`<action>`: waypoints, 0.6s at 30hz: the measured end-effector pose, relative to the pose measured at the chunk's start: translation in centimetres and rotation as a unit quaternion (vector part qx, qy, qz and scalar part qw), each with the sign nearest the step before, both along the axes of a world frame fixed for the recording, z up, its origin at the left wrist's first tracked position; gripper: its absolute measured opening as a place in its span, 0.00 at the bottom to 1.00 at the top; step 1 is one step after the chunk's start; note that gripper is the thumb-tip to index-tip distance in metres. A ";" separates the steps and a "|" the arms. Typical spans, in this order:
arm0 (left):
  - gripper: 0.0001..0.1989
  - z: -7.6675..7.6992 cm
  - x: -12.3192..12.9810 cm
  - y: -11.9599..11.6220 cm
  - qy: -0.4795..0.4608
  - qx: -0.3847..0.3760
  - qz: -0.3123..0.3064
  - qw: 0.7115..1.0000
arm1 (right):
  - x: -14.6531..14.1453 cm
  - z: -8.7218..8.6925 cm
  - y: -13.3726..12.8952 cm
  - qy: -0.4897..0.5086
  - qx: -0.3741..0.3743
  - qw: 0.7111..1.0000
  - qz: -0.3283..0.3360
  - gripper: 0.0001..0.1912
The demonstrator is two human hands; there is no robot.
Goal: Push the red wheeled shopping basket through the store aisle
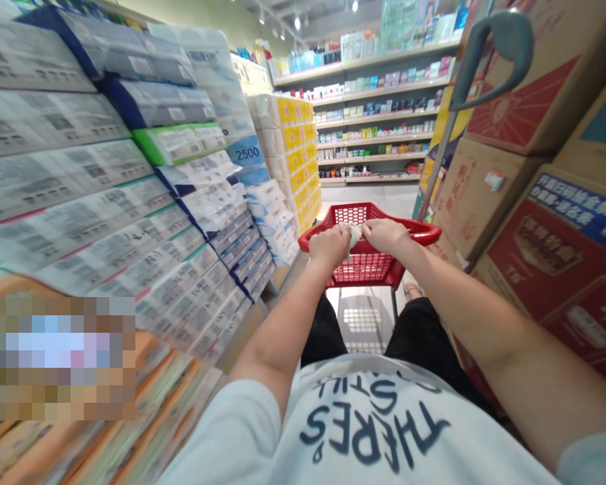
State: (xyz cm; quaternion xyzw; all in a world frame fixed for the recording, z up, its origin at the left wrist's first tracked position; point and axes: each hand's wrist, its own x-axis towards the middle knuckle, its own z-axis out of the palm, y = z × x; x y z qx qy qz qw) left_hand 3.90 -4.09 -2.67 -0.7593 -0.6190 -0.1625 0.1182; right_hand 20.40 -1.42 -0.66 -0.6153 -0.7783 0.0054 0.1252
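A red plastic shopping cart (366, 269) with a mesh basket stands right in front of my body. My left hand (330, 244) is closed around its handle, left of the middle. On the other side of the middle, my right hand (385, 236) is closed on the same handle. Between the two hands a small crumpled whitish piece (355, 236), like tissue or cloth, rests at the bar; I cannot tell which hand, if either, pinches it. The basket's inside shows only in part.
Tall stacks of wrapped tissue packs (71, 162) line the left side, with yellow-and-white packs (297, 155) beyond. Cardboard boxes (530, 202) are piled close on the right, near a grey-blue loop handle (495, 60) on a pole. Stocked shelves (378, 121) cross the far end.
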 end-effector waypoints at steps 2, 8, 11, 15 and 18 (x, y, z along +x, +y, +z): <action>0.25 -0.7 -0.3 -0.6 -0.014 0.057 -0.022 0.998 | 0.0 0.0 0.0 0.001 -0.002 1.000 0.000 0.25; 0.27 -0.5 -0.1 0.0 -0.033 0.031 0.048 0.998 | -0.2 0.2 -0.2 0.011 -0.008 1.000 0.002 0.25; 0.26 -0.3 -0.1 0.1 -0.017 0.028 0.031 0.999 | -0.3 0.2 -0.3 0.016 -0.007 1.000 -0.003 0.25; 0.23 -1.0 -0.5 -0.6 0.000 0.104 -0.042 0.994 | -0.4 0.2 -0.2 0.016 -0.005 1.000 -0.002 0.24; 0.25 -0.7 -0.3 -0.3 -0.014 0.075 0.005 0.997 | -0.4 0.2 -0.1 0.019 -0.003 1.000 0.003 0.24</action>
